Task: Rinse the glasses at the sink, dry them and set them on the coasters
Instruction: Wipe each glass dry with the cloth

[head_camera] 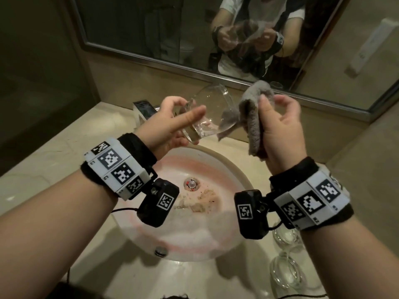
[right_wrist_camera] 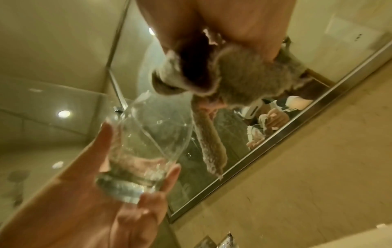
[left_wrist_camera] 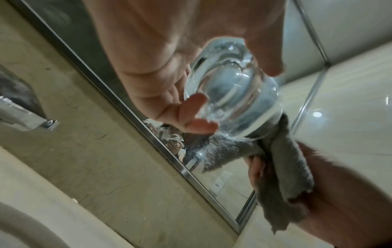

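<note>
My left hand [head_camera: 172,124] grips a clear glass [head_camera: 210,111] by its thick base and holds it tilted above the sink [head_camera: 172,240], mouth toward the right. My right hand [head_camera: 278,126] holds a folded grey cloth [head_camera: 253,124], and one end of the cloth reaches into the glass's mouth. From the left wrist, the glass [left_wrist_camera: 233,100] shows bottom-first, with the cloth [left_wrist_camera: 282,167] just beyond its rim. The right wrist view has the glass [right_wrist_camera: 148,142] in my left hand [right_wrist_camera: 84,201] and the cloth [right_wrist_camera: 244,83] bunched under my right palm. No coasters are in view.
Two more clear glasses [head_camera: 287,236] [head_camera: 287,275] stand on the counter right of the basin, under my right wrist. A chrome faucet [head_camera: 143,110] sits behind the sink at left. The basin has pink staining and bits of debris near the drain [head_camera: 191,183]. A mirror [head_camera: 151,29] covers the back wall.
</note>
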A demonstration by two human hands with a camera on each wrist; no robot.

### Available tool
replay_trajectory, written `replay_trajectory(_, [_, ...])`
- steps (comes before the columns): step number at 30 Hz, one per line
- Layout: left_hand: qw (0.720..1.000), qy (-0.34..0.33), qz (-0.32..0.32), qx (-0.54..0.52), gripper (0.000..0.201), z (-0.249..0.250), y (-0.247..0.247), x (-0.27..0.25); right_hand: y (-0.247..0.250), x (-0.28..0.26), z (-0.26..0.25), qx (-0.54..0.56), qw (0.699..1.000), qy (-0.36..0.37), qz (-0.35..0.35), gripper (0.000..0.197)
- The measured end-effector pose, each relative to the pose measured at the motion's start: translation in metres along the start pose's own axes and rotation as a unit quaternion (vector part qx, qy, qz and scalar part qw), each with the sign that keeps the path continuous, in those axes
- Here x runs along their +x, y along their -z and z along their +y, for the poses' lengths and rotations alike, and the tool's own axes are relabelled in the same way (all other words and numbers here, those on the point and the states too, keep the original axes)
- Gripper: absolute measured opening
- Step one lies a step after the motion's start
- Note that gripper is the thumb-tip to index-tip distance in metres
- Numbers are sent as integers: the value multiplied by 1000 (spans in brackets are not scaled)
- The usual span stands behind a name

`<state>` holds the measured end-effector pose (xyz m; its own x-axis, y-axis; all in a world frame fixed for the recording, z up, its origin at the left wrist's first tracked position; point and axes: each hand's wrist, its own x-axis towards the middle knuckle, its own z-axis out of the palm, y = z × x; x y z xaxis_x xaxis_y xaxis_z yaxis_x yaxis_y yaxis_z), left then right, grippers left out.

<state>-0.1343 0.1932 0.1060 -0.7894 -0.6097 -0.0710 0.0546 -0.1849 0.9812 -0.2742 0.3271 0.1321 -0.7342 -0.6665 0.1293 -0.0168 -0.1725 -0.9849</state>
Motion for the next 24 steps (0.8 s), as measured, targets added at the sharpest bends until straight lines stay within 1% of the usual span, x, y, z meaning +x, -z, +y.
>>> replay_trajectory(1, [1000,6,2,-17,101,-1,1,0,3,1,0,1,1000,4,11,24])
replay_trajectory(3, [999,24,20,-34,91,0,4,0,8,0,-1,8,1000,-5,14,30])
replay_trajectory(5, [999,20,44,-18,71,3,7,0,10,-1,3,0,1000,-24,5,31])
replay_trajectory(6, [998,3,57,10,59,5,9,-1,11,-2,6,-12,999,-35,-1,31])
replay_trajectory(7, [995,-21,69,65,52,8,11,-1,11,-3,8,-26,999,-47,-9,33])
replay_trajectory(8, [985,-52,73,148,52,11,13,-2,11,-3,11,-36,997,-61,-16,35])
replay_trajectory(9, [961,-89,72,252,56,13,15,-4,10,-4,15,-42,996,-77,-24,37])
replay_trajectory(11, [883,-133,75,444,66,16,16,-6,8,-3,23,-44,993,-108,-35,39])
replay_trajectory(12, [853,-140,75,498,70,18,15,-7,6,-3,27,-42,990,-125,-39,40])
replay_trajectory(13, [839,-142,71,521,72,19,16,-7,5,-3,30,-33,988,-141,-44,40])
replay_trajectory(15, [838,-144,64,522,73,21,19,-7,2,-2,34,12,984,-168,-58,41])
replay_trajectory(17, [836,-146,68,524,70,21,23,-6,2,-2,36,54,980,-183,-60,39])
replay_trajectory(18, [832,-146,70,530,70,20,24,-5,3,-1,37,53,980,-184,-55,39])
replay_trajectory(20, [825,-143,69,543,70,18,24,-6,5,0,41,13,983,-177,-46,46])
replay_trajectory(21, [828,-142,68,539,69,17,23,-5,6,-1,43,-12,985,-168,-39,50])
replay_trajectory(22, [842,-140,65,517,68,15,22,-6,6,-2,44,-33,987,-155,-30,52])
replay_trajectory(24, [897,-124,59,420,66,11,20,-7,5,-7,46,-43,991,-125,-17,49])
